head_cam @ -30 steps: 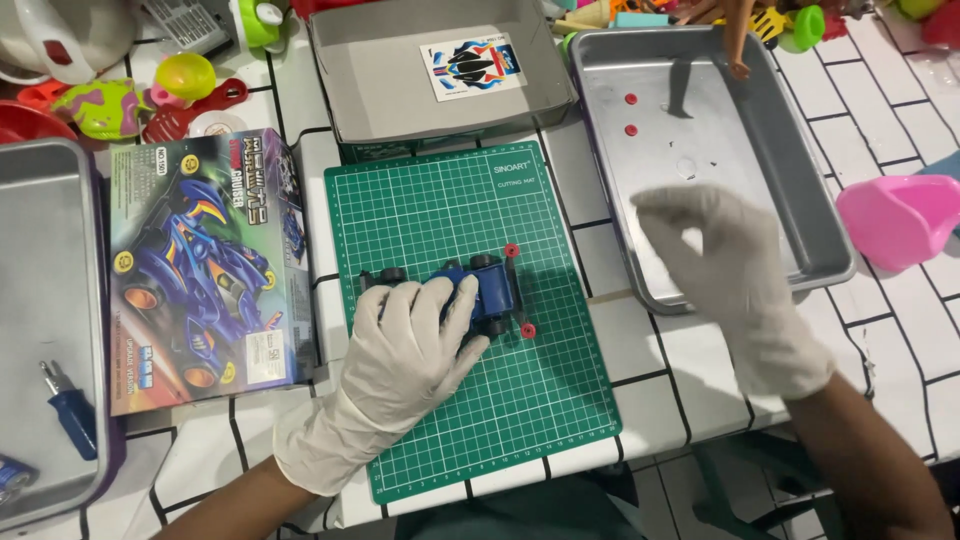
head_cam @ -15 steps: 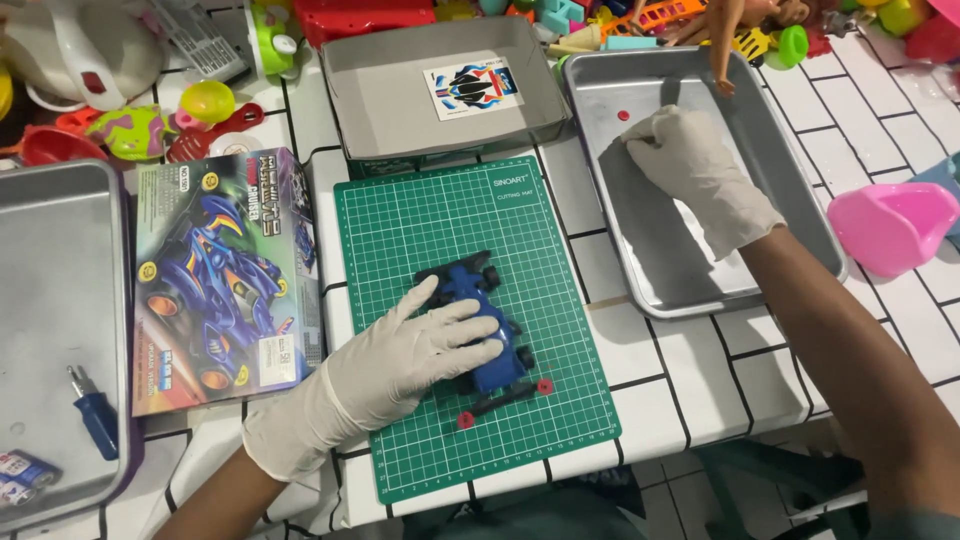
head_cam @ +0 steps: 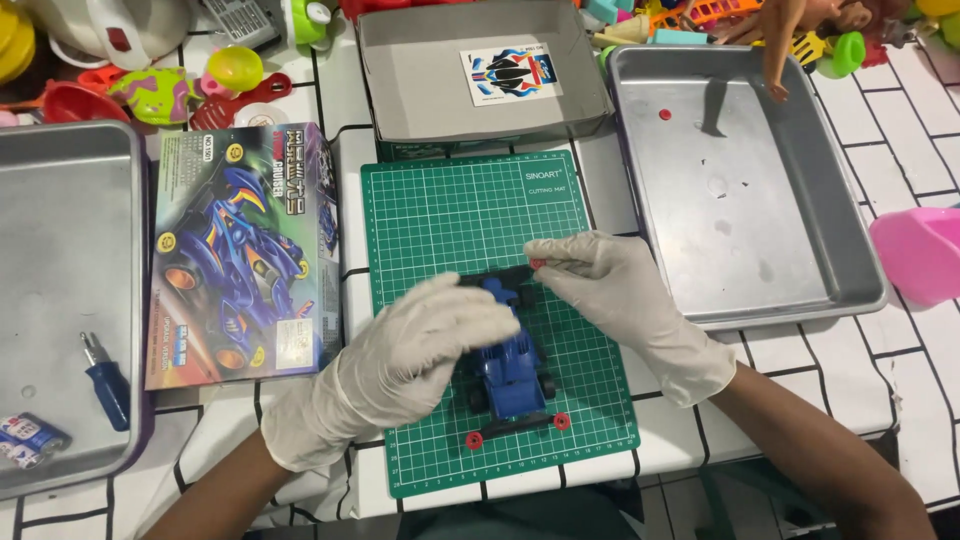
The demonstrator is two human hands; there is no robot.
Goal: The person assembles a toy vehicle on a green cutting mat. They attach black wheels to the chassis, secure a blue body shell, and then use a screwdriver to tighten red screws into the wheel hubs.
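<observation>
A blue toy race car (head_cam: pixel 512 375) with black wheels and small red rollers lies on a green cutting mat (head_cam: pixel 470 205). My left hand (head_cam: pixel 415 355), in a white glove, rests over the car's left side and holds it down. My right hand (head_cam: pixel 610 285), also gloved, pinches a small red part (head_cam: pixel 537 264) at the car's far end. One more small red part (head_cam: pixel 664 114) lies in the metal tray (head_cam: pixel 800 300) to the right.
The car's printed box lid (head_cam: pixel 240 250) lies left of the mat, an open grey box (head_cam: pixel 480 120) with a sticker sheet behind it. A left metal tray (head_cam: pixel 60 200) holds a blue screwdriver (head_cam: pixel 105 378) and batteries (head_cam: pixel 28 438). Colourful toys crowd the back; a pink bowl (head_cam: pixel 925 250) sits right.
My right hand came back from the right tray to the car with a small red part. The car has been turned and now points away from me, my left hand still on it.
</observation>
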